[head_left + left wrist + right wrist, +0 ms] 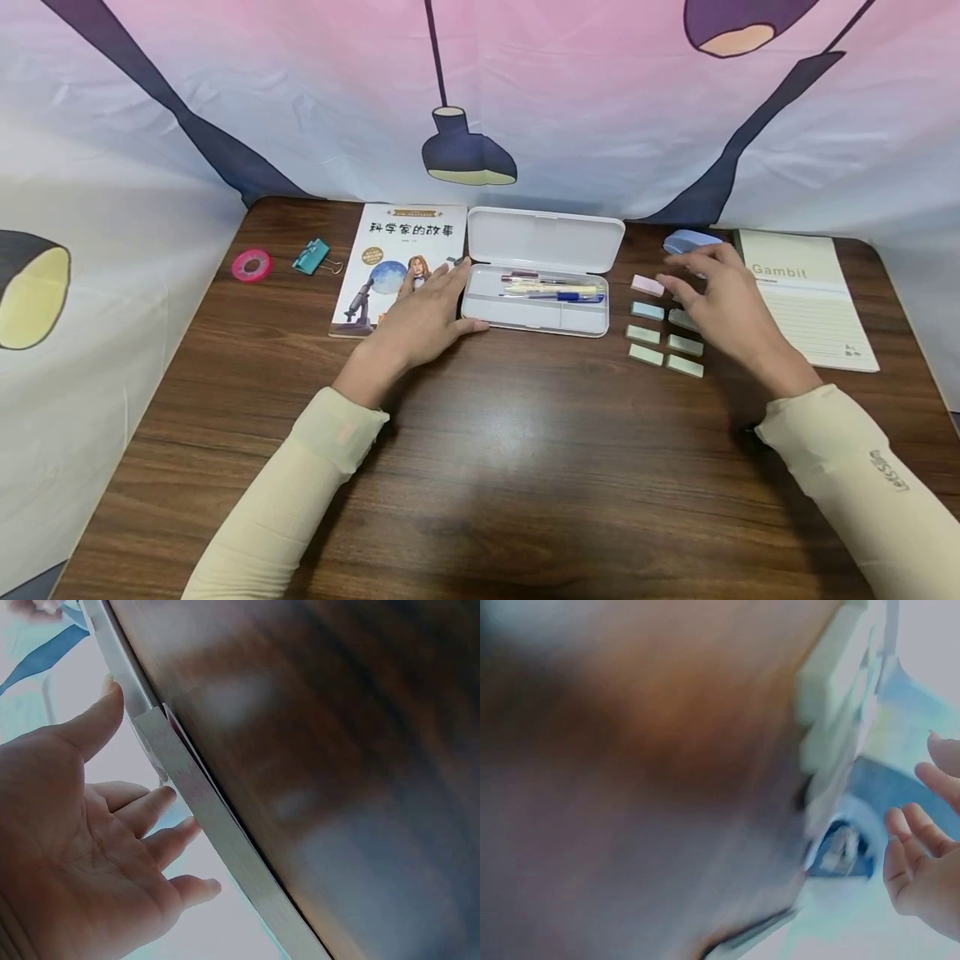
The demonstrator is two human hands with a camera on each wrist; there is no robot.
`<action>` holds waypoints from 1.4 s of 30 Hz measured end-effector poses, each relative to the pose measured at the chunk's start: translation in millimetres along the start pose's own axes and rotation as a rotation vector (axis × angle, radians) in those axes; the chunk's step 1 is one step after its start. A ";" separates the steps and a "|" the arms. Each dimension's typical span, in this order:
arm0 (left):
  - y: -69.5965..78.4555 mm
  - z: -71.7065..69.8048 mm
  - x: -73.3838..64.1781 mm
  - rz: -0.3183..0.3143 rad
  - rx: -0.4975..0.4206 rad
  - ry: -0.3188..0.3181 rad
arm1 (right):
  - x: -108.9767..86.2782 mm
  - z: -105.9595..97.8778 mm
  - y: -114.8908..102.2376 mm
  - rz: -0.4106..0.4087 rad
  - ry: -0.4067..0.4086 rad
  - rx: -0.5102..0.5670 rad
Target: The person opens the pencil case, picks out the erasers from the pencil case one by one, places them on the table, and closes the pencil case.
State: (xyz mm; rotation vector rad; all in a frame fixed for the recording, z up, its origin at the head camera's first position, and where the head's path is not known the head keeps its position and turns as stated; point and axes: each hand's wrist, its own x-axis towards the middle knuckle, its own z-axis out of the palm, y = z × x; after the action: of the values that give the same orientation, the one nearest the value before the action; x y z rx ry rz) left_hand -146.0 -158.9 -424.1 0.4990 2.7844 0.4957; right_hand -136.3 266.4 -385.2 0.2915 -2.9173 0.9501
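My left hand (427, 312) lies over the book (360, 275) with its fingers extended, the thumb and fingertips at the left edge of the open white pencil case (517, 321). Several pens (555, 287) lie in the case, one with a blue cap. In the left wrist view, the left hand (97, 847) holds nothing. On the right, my right hand (720, 296) hovers over two columns of small pastel blocks that look like erasers, its fingers loosely bent and thumb tip beside the pink block (647, 285). The right wrist view shows nothing between the fingers of that hand (930, 855).
A blue rounded object (686, 241) sits behind the right hand, left of a notepad (813, 308). Beyond the book lie a teal binder clip (311, 256) and a pink tape roll (251, 266). A printed cloth (570, 125) hangs behind the wooden table (480, 475).
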 end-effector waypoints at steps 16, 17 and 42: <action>-14.2 5.0 3.9 0.032 0.040 0.048 | 62.8 15.6 -56.4 0.037 -0.130 0.152; -15.5 5.8 4.9 0.037 0.046 0.055 | 63.4 16.4 -57.8 0.035 -0.130 0.157; 22.1 -45.1 -26.5 -0.033 -0.064 0.006 | 14.4 29.9 -63.3 -0.118 -0.110 0.121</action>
State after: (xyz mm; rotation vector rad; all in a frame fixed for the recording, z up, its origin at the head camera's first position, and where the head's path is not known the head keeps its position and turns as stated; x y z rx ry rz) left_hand -130.0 -162.1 -369.7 0.4372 2.7679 0.5780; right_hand -137.8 196.4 -371.2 0.5323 -2.9045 1.1285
